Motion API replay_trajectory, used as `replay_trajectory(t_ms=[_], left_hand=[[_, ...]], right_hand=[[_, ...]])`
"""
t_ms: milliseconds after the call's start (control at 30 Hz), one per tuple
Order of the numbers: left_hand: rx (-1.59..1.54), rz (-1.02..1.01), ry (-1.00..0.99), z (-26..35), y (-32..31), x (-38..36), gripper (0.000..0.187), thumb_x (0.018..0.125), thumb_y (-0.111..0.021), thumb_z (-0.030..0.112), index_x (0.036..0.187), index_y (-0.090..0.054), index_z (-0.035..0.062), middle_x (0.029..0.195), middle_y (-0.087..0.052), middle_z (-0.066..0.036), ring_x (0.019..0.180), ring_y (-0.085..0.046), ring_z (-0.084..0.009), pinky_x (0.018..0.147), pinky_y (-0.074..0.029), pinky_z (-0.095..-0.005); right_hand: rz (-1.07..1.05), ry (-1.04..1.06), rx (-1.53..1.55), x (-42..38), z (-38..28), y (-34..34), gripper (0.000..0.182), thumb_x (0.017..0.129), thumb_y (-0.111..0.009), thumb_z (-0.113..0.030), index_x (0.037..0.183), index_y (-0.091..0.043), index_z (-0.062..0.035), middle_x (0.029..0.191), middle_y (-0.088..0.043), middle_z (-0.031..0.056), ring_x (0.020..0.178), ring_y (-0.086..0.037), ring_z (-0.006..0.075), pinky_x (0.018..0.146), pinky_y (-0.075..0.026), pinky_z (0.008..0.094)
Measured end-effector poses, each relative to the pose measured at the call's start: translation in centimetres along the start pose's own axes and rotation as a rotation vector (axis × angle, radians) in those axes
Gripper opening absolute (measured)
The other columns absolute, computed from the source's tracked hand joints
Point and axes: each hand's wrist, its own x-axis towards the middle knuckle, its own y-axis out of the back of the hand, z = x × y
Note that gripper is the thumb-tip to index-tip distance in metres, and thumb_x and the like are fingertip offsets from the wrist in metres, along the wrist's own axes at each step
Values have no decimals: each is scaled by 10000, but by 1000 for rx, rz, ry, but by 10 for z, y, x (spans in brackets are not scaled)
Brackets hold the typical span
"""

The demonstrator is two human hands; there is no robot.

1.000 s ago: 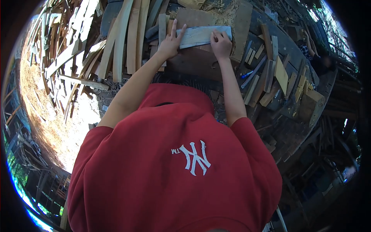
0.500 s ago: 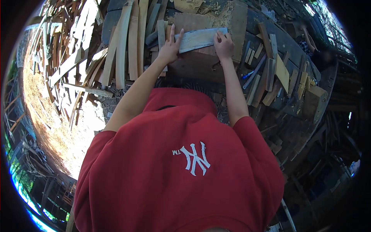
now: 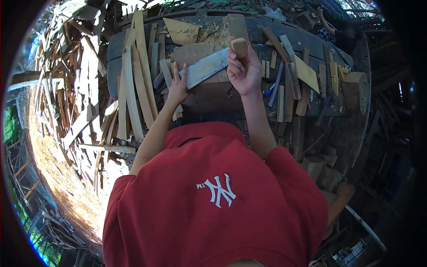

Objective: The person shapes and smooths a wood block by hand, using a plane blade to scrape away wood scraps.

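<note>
1. Sunlit ground (image 3: 46, 138) lies at nine o'clock from the middle of the view, and wood scraps (image 3: 91, 89) are heaped toward ten o'clock; at three o'clock the place is rather dark.
2. Across twelve o'clock stands a dark bench (image 3: 115, 71), with sawdust (image 3: 218, 33) on its far part.
3. At eleven o'clock the person's left hand (image 3: 178, 90) has its fingers spread and grasps nothing. It seems to touch the left end of a pale board (image 3: 204, 70); such a wide posture would help to steady it.
4. The board lies slanting at twelve o'clock, its right end toward one o'clock. Under it is brown wood (image 3: 204, 101), which probably gives support.
5. At one o'clock the right hand (image 3: 244, 73) is raised, its fingers curled around a small block (image 3: 239, 47). The block is in front of the board's right end, perhaps so that it can be seen well; its height above the board cannot be told.
6. Between ten and eleven o'clock, long strips (image 3: 128, 75) lie side by side, maybe to save space.
7. At two o'clock a blue pen (image 3: 268, 92) lies among short sticks (image 3: 281, 103), presumably for easy reach.
8. Between one and two o'clock, far behind, another person (image 3: 326, 34) appears, too small to judge.
</note>
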Motion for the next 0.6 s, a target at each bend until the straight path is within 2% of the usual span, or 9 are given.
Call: replay_trajectory(t_ms=[200,500,600], left_hand=[[-24,37,-46,-1,-2,0,1297,551,-851,31,1533,-21,196,1564,133,-213,1150,-503,-503,898,-508,-490],[-33,23,-40,1,0,0,1289,534,-861,48,1532,-53,165,1559,132,-222,1188,-471,-513,910,-501,-498],[-35,40,-60,1,0,0,1291,533,-862,51,1531,-52,163,1559,128,-222,1182,-474,-516,917,-499,-498]], right_hand=[[-217,-12,87,-10,-3,-35,549,1014,-433,-361,1356,-397,67,881,-517,108,519,-304,47,428,-294,182],[-315,-73,74,-23,-7,-50,565,1040,-351,-382,1369,-373,76,866,-506,106,466,-271,38,383,-293,184],[-365,-106,137,-22,-4,-48,587,1053,-279,-402,1374,-337,86,874,-456,135,482,-280,55,356,-262,195]])
